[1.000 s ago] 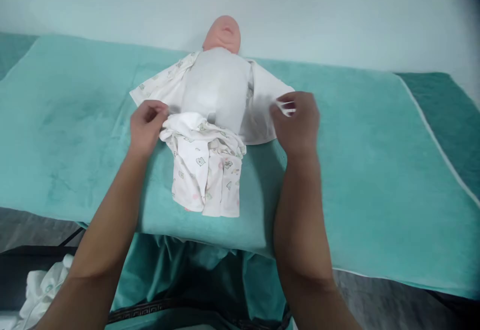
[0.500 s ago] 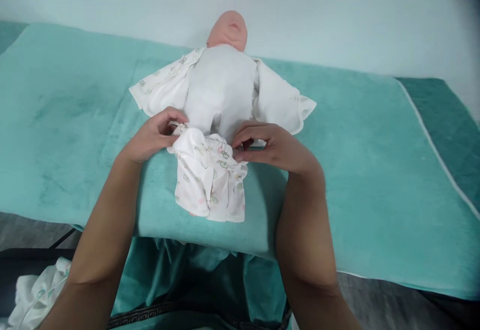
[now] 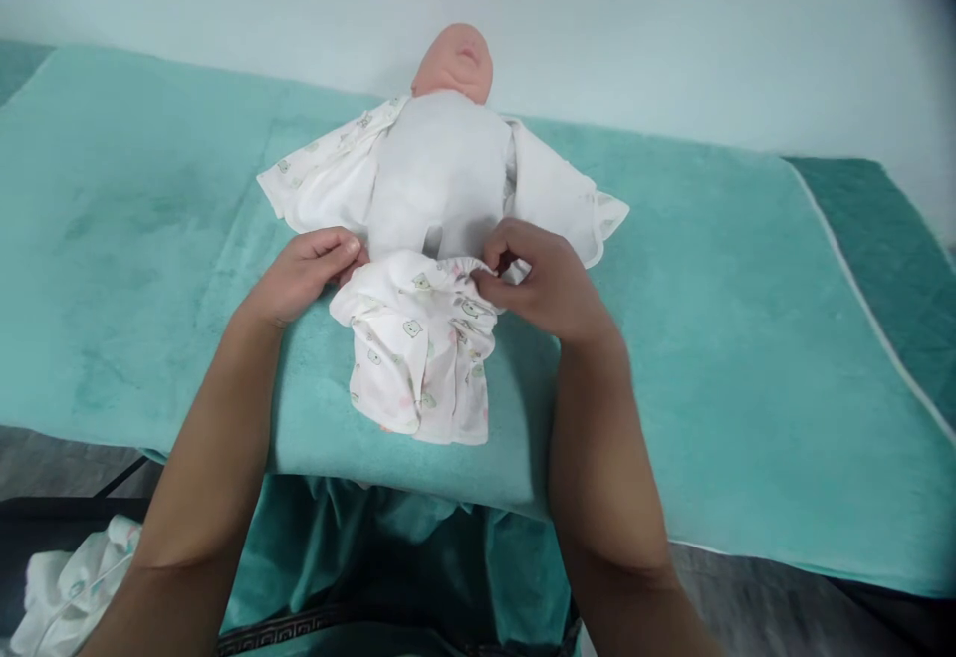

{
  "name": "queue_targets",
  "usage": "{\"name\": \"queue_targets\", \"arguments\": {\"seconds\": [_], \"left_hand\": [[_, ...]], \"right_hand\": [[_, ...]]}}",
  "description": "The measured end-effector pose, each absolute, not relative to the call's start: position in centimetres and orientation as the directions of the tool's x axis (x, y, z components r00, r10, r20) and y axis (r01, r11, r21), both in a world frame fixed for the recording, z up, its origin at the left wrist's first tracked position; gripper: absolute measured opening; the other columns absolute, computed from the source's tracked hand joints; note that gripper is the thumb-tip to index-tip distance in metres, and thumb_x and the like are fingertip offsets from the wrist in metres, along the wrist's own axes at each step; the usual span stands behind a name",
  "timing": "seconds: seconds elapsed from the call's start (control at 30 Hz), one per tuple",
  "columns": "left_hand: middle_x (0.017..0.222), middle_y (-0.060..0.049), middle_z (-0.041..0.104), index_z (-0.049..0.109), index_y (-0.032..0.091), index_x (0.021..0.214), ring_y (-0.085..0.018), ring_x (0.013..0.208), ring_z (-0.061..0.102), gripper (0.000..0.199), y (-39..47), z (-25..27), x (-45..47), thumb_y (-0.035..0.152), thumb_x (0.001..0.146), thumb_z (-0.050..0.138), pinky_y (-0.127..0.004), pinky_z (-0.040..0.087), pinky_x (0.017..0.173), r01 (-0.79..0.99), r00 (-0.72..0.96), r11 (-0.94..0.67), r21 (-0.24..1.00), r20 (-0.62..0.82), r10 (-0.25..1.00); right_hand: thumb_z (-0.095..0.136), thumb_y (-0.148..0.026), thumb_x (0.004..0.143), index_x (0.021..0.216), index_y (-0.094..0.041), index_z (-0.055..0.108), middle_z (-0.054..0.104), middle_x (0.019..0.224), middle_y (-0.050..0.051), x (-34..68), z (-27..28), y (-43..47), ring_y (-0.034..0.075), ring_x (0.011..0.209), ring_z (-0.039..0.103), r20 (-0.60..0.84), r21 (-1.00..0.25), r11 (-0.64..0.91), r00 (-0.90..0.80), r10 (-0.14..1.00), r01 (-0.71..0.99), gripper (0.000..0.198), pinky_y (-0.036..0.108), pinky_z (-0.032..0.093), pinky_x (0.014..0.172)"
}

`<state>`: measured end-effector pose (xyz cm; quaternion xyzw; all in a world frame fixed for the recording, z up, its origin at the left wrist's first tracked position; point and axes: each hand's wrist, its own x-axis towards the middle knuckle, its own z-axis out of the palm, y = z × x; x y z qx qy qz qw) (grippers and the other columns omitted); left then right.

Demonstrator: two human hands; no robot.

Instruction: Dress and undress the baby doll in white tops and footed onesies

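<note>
A baby doll (image 3: 440, 164) with a white cloth body and a pinkish head lies on its back, head away from me. Its printed white shirt (image 3: 329, 164) is spread open on both sides of the torso. Small printed white pants (image 3: 422, 338) cover the doll's legs, with the waistband around the upper legs. At the left end of the waistband, my left hand (image 3: 306, 274) is closed in a pinch on the pants. My right hand (image 3: 534, 279) pinches the waistband's right end between thumb and fingers.
A teal padded cover (image 3: 709, 338) spreads over the table under the doll. Behind it rises a pale wall (image 3: 634, 30). Bunched printed white cloth (image 3: 75, 587) lies on something dark at the lower left, beside my left forearm.
The waistband has been drawn a little up the doll's legs toward the torso, and its front looks flatter. Both hands have shifted slightly and closed more tightly on the pants.
</note>
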<state>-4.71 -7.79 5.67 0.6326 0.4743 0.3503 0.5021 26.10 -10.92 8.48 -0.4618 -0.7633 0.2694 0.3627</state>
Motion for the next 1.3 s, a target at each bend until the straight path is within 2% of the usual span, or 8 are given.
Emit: {"name": "queue_targets", "arguments": {"seconds": [0.2,0.3,0.43,0.57,0.7,1.0,1.13,1.3], "left_hand": [[0.079,-0.001,0.063,0.071,0.021,0.083,-0.013,0.068,0.055,0.02,-8.1,6.6,-4.7,0.039,0.081,0.079,-0.024,0.045,0.06,0.318,0.438,-0.05,0.947,-0.1,0.893],[0.114,-0.007,0.067,0.068,0.021,0.077,-0.02,0.098,0.065,0.02,-8.2,6.6,-4.4,0.038,0.08,0.08,-0.03,0.055,0.081,0.327,0.476,-0.227,0.917,0.048,0.878],[0.152,-0.008,0.055,0.062,0.022,0.079,-0.027,0.138,0.055,0.025,-8.0,6.2,-3.1,0.042,0.088,0.074,-0.039,0.052,0.107,0.27,0.362,-0.385,0.883,0.277,0.89],[0.117,-0.007,0.074,0.054,0.024,0.088,-0.024,0.111,0.067,0.025,-6.0,6.7,-1.5,0.045,0.095,0.066,-0.04,0.053,0.097,0.315,0.196,-0.35,0.882,0.301,0.933],[0.078,-0.002,0.062,0.053,0.025,0.089,-0.026,0.093,0.066,0.034,-2.4,7.6,0.0,0.048,0.088,0.077,-0.038,0.05,0.089,0.408,0.072,-0.349,0.844,0.351,0.933],[0.074,-0.002,0.054,0.051,0.023,0.076,-0.022,0.08,0.056,0.042,-1.9,5.1,-0.5,0.058,0.097,0.06,-0.037,0.046,0.083,0.434,0.131,-0.265,0.861,0.231,0.964],[0.08,-0.003,0.064,0.059,0.021,0.075,-0.022,0.079,0.055,0.032,-2.3,6.1,-2.5,0.043,0.099,0.056,-0.033,0.044,0.077,0.517,0.252,-0.232,0.824,0.112,0.961],[0.078,0.0,0.067,0.065,0.021,0.075,-0.021,0.075,0.058,0.005,-2.8,7.3,-3.1,0.017,0.075,0.067,-0.029,0.042,0.067,0.616,0.39,-0.255,0.745,-0.007,0.921]], "right_hand": [[0.064,-0.018,0.081,0.096,-0.027,0.056,0.063,0.124,0.008,25.4,6.1,-9.8,0.026,0.115,0.061,0.545,-0.678,0.428,0.018,0.838,0.598,0.019,0.046,0.055,0.096],[0.059,-0.023,0.087,0.121,-0.03,0.058,0.061,0.141,0.008,25.0,5.5,-9.8,0.027,0.128,0.06,0.507,-0.708,0.38,0.053,0.861,0.596,0.035,0.049,0.058,0.1],[0.057,-0.029,0.091,0.131,-0.03,0.061,0.066,0.139,0.009,24.9,5.5,-9.9,0.028,0.128,0.063,0.477,-0.697,0.372,0.009,0.879,0.614,0.04,0.049,0.056,0.105],[0.056,-0.031,0.094,0.117,-0.028,0.068,0.075,0.114,0.007,25.3,6.6,-8.6,0.026,0.1,0.069,0.457,-0.669,0.325,0.026,0.889,0.668,0.026,0.045,0.057,0.094],[0.06,-0.034,0.095,0.103,-0.028,0.069,0.065,0.083,0.001,25.9,7.6,-5.4,0.022,0.081,0.062,0.424,-0.676,0.256,0.08,0.902,0.69,0.013,0.04,0.053,0.086],[0.071,-0.059,0.089,0.076,-0.025,0.052,0.045,0.066,-0.005,26.1,4.4,-3.2,0.013,0.065,0.044,0.241,-0.896,0.098,0.289,0.926,0.432,0.041,0.028,0.041,0.06],[0.072,-0.069,0.086,0.065,-0.023,0.051,0.044,0.06,-0.004,27.4,5.1,-4.3,0.012,0.058,0.04,0.152,-0.915,0.078,0.158,0.976,0.396,0.054,0.027,0.035,0.052],[0.081,-0.06,0.079,0.081,-0.023,0.065,0.059,0.068,-0.003,28.9,6.0,-5.0,0.012,0.06,0.052,0.003,-0.976,0.019,-0.072,0.997,0.217,0.041,0.026,0.043,0.053]]}}
